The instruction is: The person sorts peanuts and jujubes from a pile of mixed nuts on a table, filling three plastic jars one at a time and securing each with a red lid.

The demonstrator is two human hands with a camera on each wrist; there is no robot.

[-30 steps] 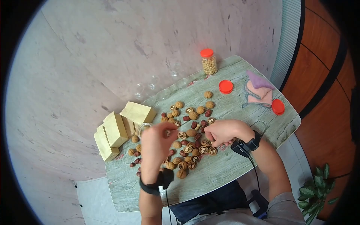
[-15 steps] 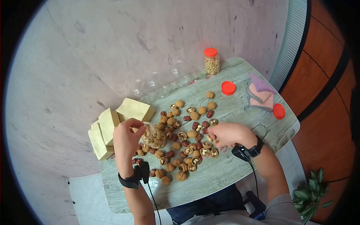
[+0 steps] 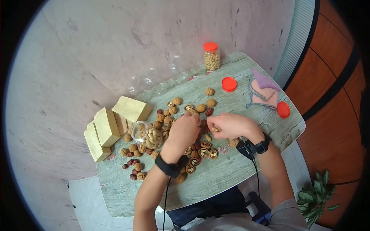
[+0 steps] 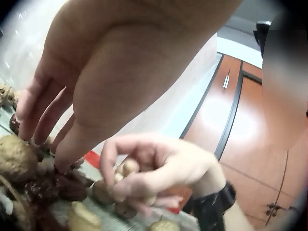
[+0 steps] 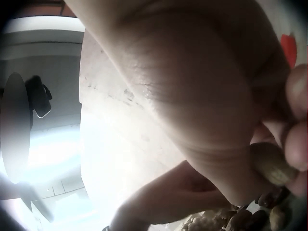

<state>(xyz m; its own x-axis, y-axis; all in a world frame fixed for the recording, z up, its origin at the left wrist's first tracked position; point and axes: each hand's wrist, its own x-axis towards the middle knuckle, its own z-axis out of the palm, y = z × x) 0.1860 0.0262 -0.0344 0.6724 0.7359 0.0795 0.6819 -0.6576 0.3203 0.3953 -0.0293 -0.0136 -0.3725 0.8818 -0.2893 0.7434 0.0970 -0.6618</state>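
Observation:
My left hand (image 3: 185,133) reaches down into the pile of walnuts (image 3: 177,101) and red dates (image 3: 209,111). In the left wrist view its fingers (image 4: 45,113) are spread and fairly straight, the tips low among dark dates (image 4: 72,186); whether they touch one is unclear. Close on its right, my right hand (image 3: 233,127) is curled round several peanuts (image 4: 127,169); one peanut (image 3: 215,129) shows at its fingers. An uncapped clear jar (image 3: 153,138), partly filled with peanuts, is left of my left hand.
Yellow blocks (image 3: 107,127) are at the left edge. Empty clear jars (image 3: 149,76) line the back, beside a red-lidded full jar (image 3: 212,59). Red lids (image 3: 229,84) (image 3: 283,110) and folded cloths (image 3: 265,92) occupy the right side.
My left hand has left the open jar's mouth and moved right into the pile beside my right hand. My right hand stays over nearly the same spot.

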